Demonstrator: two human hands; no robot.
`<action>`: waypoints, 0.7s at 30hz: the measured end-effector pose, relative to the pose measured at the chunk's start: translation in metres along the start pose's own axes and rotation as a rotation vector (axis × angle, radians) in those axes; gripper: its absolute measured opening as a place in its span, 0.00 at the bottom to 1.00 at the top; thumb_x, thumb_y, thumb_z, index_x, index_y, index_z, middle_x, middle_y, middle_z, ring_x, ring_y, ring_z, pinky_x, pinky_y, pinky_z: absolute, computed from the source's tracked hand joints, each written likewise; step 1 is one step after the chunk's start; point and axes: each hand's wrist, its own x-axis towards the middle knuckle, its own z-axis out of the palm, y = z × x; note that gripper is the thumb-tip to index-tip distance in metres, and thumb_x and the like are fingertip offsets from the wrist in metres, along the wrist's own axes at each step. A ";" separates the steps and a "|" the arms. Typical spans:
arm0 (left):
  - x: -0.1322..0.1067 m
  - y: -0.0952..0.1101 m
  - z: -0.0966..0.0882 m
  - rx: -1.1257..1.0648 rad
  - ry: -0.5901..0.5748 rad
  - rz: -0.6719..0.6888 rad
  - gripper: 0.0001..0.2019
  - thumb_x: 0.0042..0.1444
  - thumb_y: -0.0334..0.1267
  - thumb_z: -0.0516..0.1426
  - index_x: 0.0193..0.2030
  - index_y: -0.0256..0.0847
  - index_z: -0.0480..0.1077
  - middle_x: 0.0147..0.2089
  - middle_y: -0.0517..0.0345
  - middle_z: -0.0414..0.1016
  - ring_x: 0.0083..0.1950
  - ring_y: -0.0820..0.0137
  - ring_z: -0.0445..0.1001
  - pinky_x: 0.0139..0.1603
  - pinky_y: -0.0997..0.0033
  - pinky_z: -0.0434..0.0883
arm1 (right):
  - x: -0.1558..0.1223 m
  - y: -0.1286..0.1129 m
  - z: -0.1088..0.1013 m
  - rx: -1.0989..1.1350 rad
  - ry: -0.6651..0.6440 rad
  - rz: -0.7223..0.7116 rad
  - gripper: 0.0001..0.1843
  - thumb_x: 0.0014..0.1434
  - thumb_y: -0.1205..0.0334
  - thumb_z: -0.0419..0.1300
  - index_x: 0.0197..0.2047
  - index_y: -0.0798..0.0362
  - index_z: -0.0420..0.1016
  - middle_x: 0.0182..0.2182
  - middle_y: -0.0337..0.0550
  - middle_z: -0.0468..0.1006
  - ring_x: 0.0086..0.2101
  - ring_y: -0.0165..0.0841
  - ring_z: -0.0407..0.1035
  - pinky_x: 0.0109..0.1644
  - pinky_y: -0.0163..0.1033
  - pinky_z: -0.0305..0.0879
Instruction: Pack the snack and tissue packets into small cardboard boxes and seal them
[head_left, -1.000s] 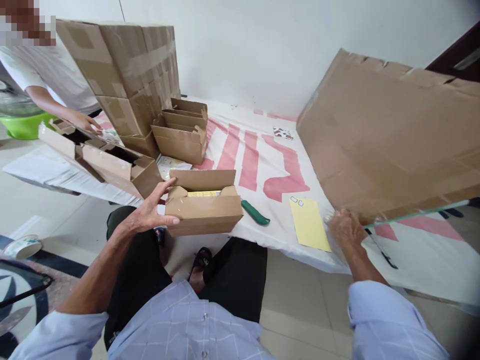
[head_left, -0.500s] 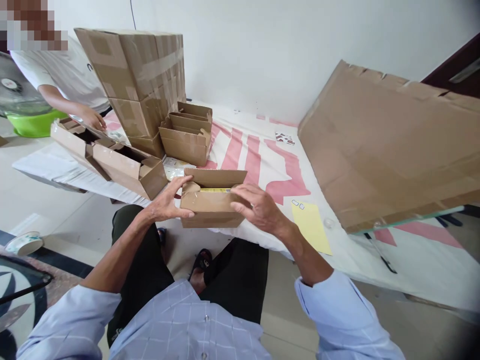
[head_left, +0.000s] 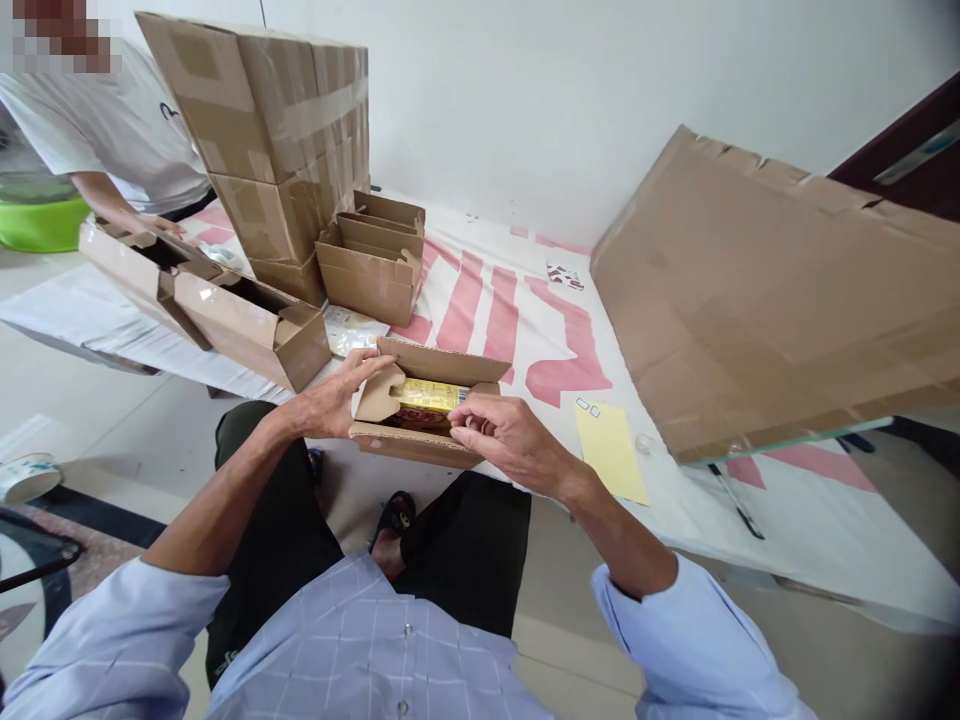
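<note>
A small open cardboard box (head_left: 420,448) is tilted toward me at the table's front edge, its flaps raised. Inside lies a yellow box (head_left: 431,393) with printing and a dark red patterned front. My left hand (head_left: 334,398) grips the cardboard box at its left end, thumb in front and fingers over the left flap. Fingers curled, my right hand (head_left: 510,435) reaches into the right side of the opening. Its fingertips close on the right end of the yellow box, and the hand partly hides the contact.
Open cardboard boxes (head_left: 255,330) stand to the left, before a tall taped carton stack (head_left: 281,130). Another open box (head_left: 367,275) sits behind. A yellow sheet (head_left: 611,450) lies right, near a large leaning cardboard panel (head_left: 780,310). A co-worker (head_left: 142,140) is at far left.
The cardboard box has tipped toward me, showing more of the yellow box. My right hand has moved from the box's right rim into its opening. The co-worker's hand has shifted left.
</note>
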 end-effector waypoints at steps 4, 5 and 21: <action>-0.003 0.005 0.004 0.028 0.016 0.026 0.48 0.59 0.46 0.73 0.82 0.48 0.59 0.74 0.40 0.61 0.79 0.45 0.64 0.82 0.40 0.65 | 0.012 0.003 -0.001 -0.247 -0.087 -0.008 0.10 0.68 0.63 0.71 0.51 0.51 0.81 0.51 0.48 0.84 0.51 0.43 0.78 0.56 0.47 0.74; -0.004 0.007 0.005 0.031 0.018 0.028 0.45 0.61 0.44 0.72 0.82 0.48 0.59 0.73 0.40 0.62 0.78 0.46 0.65 0.82 0.41 0.66 | 0.016 0.003 0.000 -0.321 -0.111 -0.015 0.13 0.67 0.62 0.71 0.55 0.51 0.81 0.55 0.51 0.83 0.56 0.46 0.76 0.60 0.49 0.73; -0.009 -0.010 0.017 -0.049 0.174 -0.061 0.66 0.49 0.53 0.78 0.87 0.47 0.46 0.79 0.34 0.58 0.79 0.40 0.63 0.74 0.39 0.73 | 0.043 0.007 -0.016 -0.573 -0.040 -0.017 0.17 0.65 0.63 0.67 0.57 0.54 0.80 0.53 0.54 0.82 0.54 0.48 0.74 0.59 0.50 0.67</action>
